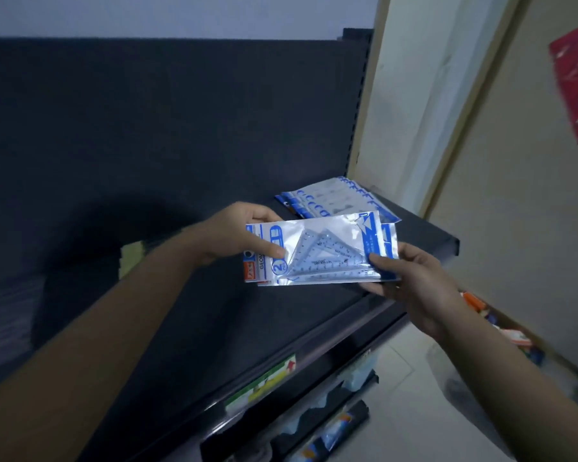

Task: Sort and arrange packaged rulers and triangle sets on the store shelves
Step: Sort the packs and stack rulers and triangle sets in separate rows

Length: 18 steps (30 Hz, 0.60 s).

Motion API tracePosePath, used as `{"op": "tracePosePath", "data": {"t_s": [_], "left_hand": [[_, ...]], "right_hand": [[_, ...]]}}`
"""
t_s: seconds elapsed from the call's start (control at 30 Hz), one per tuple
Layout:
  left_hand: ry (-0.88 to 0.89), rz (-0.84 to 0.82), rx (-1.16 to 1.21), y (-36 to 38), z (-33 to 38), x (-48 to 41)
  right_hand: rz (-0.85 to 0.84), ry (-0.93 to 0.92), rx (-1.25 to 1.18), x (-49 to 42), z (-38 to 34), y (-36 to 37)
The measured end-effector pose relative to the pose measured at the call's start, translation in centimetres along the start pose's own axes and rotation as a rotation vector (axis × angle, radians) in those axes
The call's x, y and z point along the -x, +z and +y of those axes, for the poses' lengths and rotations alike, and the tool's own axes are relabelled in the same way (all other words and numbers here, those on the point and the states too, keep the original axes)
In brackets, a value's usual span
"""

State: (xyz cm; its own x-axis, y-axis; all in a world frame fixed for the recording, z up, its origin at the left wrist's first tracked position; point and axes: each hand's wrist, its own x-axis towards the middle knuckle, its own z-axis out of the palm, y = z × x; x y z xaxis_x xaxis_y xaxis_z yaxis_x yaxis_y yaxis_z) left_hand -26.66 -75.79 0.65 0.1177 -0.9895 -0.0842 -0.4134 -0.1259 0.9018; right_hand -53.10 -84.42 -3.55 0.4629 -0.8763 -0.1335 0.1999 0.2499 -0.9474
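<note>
Mid-frame, the left hand (237,233) and right hand (411,278) pinch opposite ends of the triangle-set packets (321,251) (light, slippery film, best gripped by edges).

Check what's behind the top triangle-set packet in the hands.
Behind the top packet, held by the left hand and right hand, edges of at least one more packet show. Its contents and the exact count are covered.

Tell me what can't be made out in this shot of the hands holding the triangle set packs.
Head view:
- Held packs: exact count hidden, they overlap; left hand covers part of the label.
- Fanned stack on the shelf: print too small.
- Red poster: cut by the right edge, blurred.
- Lower shelf goods: dim, blurred.
</note>
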Motion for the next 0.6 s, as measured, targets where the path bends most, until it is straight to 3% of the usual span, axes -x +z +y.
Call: {"op": "tracePosePath", "data": {"t_s": [0.13, 0.3, 0.47, 0.6], "left_hand": [[-0.015, -0.021, 0.049, 2.3, 0.1, -6.8], [-0.076, -0.04, -0.056, 4.2, 0.4, -12.5], [-0.153, 0.027, -0.171, 5.4, 0.6, -14.9], [-0.251, 0.153, -0.315, 6.3, 0.9, -15.4]], "right_hand": [[0.046, 0.01, 0.116, -6.0, -2.0, -4.3], [-0.018, 0.022, 0.268, -12.5, -3.9, -8.2], [-0.103, -0.055, 0.523, -17.5, -3.9, -9.7], [-0.168, -0.249, 0.725, -20.7, -3.5, -9.8]]}}
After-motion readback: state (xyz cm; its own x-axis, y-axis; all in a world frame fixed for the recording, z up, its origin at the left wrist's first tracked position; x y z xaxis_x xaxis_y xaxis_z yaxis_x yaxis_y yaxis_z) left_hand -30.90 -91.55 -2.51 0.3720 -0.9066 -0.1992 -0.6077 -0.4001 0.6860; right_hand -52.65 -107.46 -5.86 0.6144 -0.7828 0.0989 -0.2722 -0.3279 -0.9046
